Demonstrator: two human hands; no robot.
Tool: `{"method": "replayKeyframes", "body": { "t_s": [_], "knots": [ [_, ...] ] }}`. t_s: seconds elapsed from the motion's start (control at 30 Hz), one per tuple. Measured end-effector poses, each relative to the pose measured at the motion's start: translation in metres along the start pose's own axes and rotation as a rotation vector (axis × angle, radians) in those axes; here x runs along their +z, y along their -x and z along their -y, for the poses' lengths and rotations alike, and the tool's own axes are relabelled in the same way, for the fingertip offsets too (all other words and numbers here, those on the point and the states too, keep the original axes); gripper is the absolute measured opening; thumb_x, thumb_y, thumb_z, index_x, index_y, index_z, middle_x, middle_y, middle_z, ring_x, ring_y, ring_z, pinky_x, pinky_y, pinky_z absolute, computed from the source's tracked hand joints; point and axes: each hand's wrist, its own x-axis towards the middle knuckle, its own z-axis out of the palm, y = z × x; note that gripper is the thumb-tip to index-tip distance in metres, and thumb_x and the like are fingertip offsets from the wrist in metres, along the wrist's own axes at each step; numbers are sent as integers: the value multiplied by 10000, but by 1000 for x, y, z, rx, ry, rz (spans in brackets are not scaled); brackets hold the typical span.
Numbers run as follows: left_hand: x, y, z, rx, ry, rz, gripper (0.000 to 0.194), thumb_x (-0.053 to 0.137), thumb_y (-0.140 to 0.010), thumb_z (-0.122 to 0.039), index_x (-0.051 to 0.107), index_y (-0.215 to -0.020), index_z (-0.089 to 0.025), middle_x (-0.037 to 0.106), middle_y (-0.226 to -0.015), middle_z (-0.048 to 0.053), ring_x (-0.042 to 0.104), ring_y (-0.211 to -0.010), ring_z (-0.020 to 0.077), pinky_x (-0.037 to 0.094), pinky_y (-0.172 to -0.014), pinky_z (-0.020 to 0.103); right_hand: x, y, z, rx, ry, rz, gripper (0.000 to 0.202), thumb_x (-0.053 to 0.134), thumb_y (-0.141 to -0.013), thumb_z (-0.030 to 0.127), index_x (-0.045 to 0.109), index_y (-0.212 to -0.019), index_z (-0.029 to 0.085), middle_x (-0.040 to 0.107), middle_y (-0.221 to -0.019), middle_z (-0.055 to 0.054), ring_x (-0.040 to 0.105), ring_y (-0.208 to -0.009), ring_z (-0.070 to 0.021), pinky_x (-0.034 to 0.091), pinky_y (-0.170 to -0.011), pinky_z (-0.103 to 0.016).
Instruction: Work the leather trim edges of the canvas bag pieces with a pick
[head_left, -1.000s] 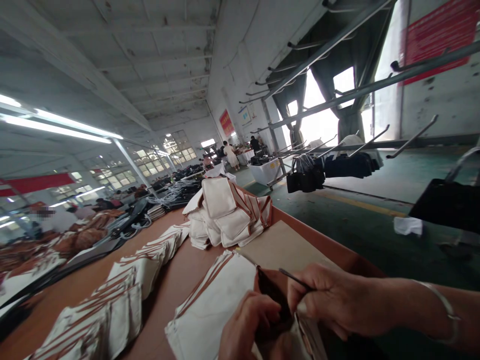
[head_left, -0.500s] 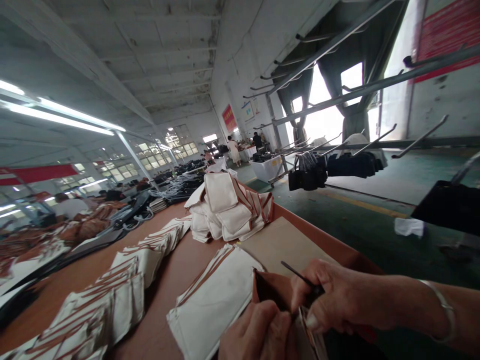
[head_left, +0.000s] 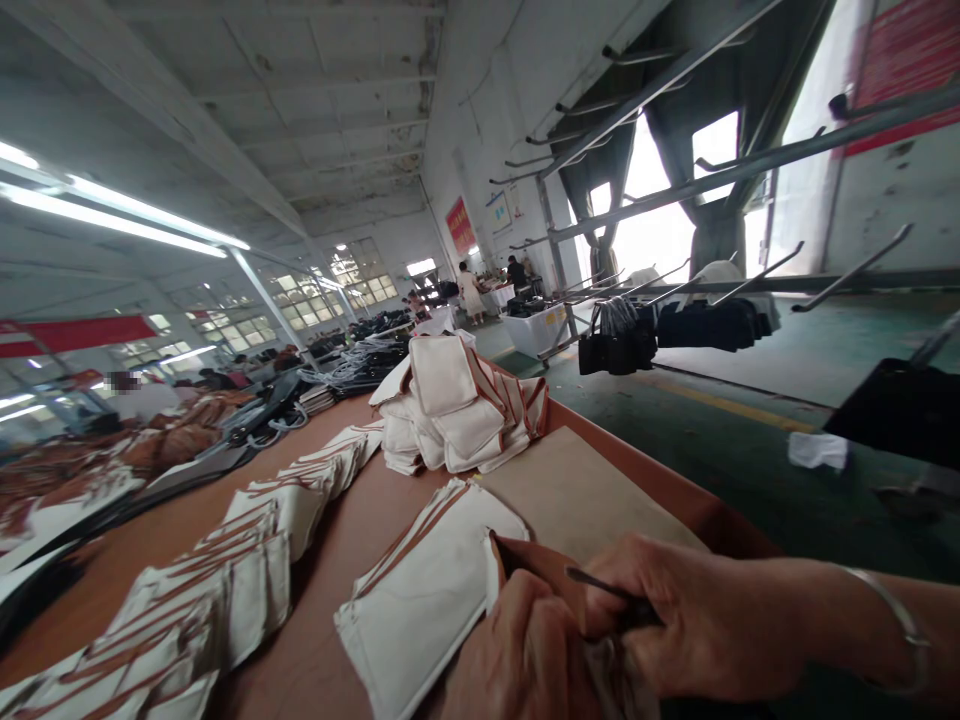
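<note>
My left hand [head_left: 517, 650] is closed at the bottom of the head view, its fingers bunched on a brown and white sewn piece [head_left: 544, 562]. The brown inner side of this piece faces up between my hands. Beside it my right hand [head_left: 690, 615] is curled round a dark slender tool [head_left: 600, 583], whose thin end sticks out to the left. The rest of the tool is hidden in the palm. Its fingertips meet the sewn piece near my left hand. A short stack of white pieces with brown edges [head_left: 424, 590] lies just left of my left hand.
A larger pile of white pieces [head_left: 450, 405] stands farther back on the brown table [head_left: 322, 580]. A long overlapping row [head_left: 240, 560] runs along the left. A tan sheet [head_left: 592, 490] lies behind my hands. On the right, a metal rack [head_left: 675, 195] carries dark bags [head_left: 619, 340].
My left hand has shifted slightly up on the sewn piece. The tool's thin end has sunk lower and shows less. Both hands keep their hold, and the view has tilted a little.
</note>
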Motion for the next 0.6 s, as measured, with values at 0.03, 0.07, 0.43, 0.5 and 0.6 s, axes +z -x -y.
{"method": "replayKeyframes", "body": {
  "t_s": [0.03, 0.07, 0.43, 0.5, 0.6],
  "knots": [
    [1, -1, 3, 5, 50, 19, 190, 460, -875, -32, 505, -833, -212, 533, -711, 21, 548, -520, 134, 413, -456, 221, -1, 0, 2, -34, 48, 26, 94, 503, -727, 81, 508, -666, 153, 416, -645, 66, 356, -568, -57, 282, -508, -178],
    [2, -2, 4, 3, 87, 17, 192, 444, -877, -30, 506, -838, -207, 533, -718, 26, 550, -530, 136, 412, -458, 220, -2, 0, 4, -50, 95, 47, 114, 509, -740, 91, 482, -650, 156, 394, -645, 65, 345, -570, -58, 276, -508, -182],
    [-13, -8, 2, -326, 752, 115, 124, 517, -839, -101, 566, -776, -196, 569, -763, -1, 541, -684, 115, 407, -624, 204, -10, -1, -12, 187, -112, 98, 102, 616, -680, 160, 563, -766, 173, 444, -598, 69, 353, -499, -61, 262, -419, -161],
    [-20, -8, 7, -319, 844, 148, 136, 505, -913, -170, 621, -845, -194, 592, -839, 26, 571, -769, 135, 434, -699, 223, -9, -3, -13, 314, -223, 88, 178, 629, -664, 210, 589, -835, 181, 455, -540, 75, 347, -418, -68, 238, -351, -163],
    [-21, -5, 13, -259, 892, 156, 148, 519, -953, -257, 653, -994, -212, 599, -941, 57, 586, -841, 158, 443, -726, 237, -8, -4, -12, 363, -264, 58, 248, 621, -627, 217, 589, -871, 186, 462, -501, 79, 357, -375, -76, 248, -313, -153]
  ]
}}
